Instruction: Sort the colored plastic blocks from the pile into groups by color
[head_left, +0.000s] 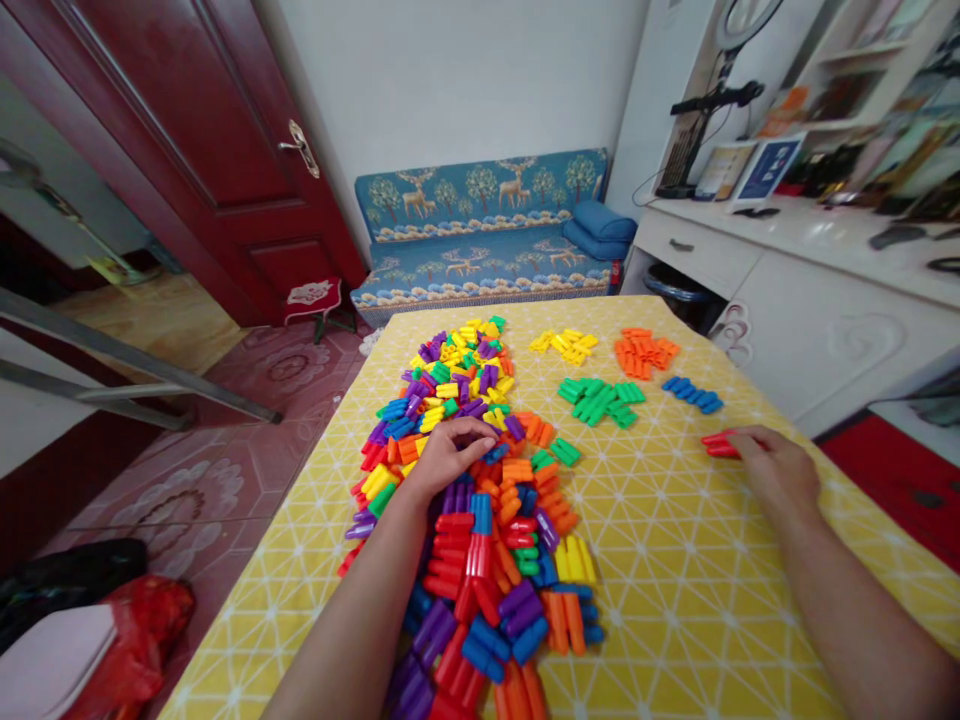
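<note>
Colourful plastic building pieces lie in a long mixed heap (457,550) down the middle-left of the table. My left hand (452,452) rests over the heap, its fingers curled down near a blue piece (496,454); the fingertips are partly hidden, so a grip cannot be made out. At the right, my right hand (776,470) pinches a red plastic piece (720,444) just at the tabletop. Beyond it lies a row of blue pieces (692,394). Single-colour groups of green pieces (600,400), orange pieces (645,352) and yellow pieces (564,345) are spread farther back.
A yellow patterned cloth covers the table (645,560). Behind it stands a blue sofa (480,235) with deer prints. A white dresser (847,310) flanks the right side. To the left are a small stool (313,298), a red door (217,130) and a metal frame (135,372).
</note>
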